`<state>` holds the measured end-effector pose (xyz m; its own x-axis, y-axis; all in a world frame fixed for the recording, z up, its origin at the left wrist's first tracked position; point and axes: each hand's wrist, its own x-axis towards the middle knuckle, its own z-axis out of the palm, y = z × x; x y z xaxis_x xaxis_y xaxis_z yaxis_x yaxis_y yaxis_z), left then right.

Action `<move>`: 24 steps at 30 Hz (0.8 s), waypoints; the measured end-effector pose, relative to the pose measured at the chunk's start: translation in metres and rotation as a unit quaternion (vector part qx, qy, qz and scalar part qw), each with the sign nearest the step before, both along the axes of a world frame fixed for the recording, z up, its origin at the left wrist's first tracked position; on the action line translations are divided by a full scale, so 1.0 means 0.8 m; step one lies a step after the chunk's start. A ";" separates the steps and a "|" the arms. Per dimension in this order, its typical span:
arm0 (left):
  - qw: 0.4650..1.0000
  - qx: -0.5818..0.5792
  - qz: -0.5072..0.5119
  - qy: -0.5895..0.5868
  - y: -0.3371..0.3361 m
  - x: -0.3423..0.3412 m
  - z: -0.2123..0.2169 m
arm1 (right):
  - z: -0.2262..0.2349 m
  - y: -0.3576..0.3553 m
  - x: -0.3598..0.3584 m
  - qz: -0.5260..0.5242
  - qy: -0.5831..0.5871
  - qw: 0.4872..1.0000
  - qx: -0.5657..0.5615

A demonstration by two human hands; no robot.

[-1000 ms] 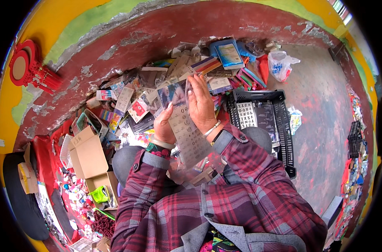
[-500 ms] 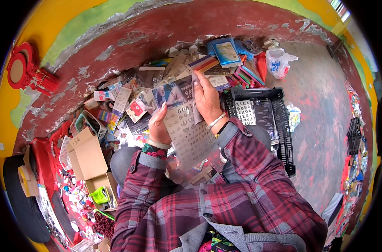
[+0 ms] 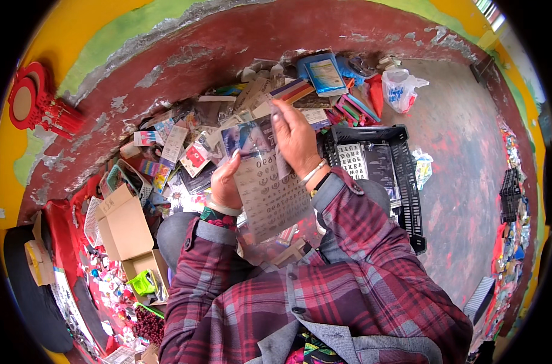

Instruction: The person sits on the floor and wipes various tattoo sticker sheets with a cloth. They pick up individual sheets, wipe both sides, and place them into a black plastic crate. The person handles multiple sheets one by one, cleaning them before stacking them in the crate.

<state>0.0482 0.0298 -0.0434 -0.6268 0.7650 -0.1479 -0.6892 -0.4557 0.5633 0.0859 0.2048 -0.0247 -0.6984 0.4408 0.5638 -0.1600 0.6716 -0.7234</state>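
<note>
Both hands are raised in front of the chest, clamped on a stack of sticker sheets (image 3: pixel 270 194). The left hand (image 3: pixel 225 182) grips its left edge; the right hand (image 3: pixel 296 136) pinches the top. Beneath: a cluttered pile of packets (image 3: pixel 185 145) against a red wall (image 3: pixel 227 54), a black crate (image 3: pixel 403 176) at right.

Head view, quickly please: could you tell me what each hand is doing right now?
Left hand: closed on the left edge of the grey sticker sheet.
Right hand: fingers gripping the top of the same sheet.
</note>
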 end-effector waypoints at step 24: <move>0.995 0.064 -0.050 -0.059 -0.009 -0.013 -0.003 | -0.026 0.065 0.006 0.130 0.036 0.762 -0.634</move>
<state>0.0380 0.0222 -0.0460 -0.5305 0.8401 -0.1129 -0.7928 -0.4446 0.4169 0.0904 0.2565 -0.0455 -0.8423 0.5150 -0.1593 -0.2379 -0.6203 -0.7474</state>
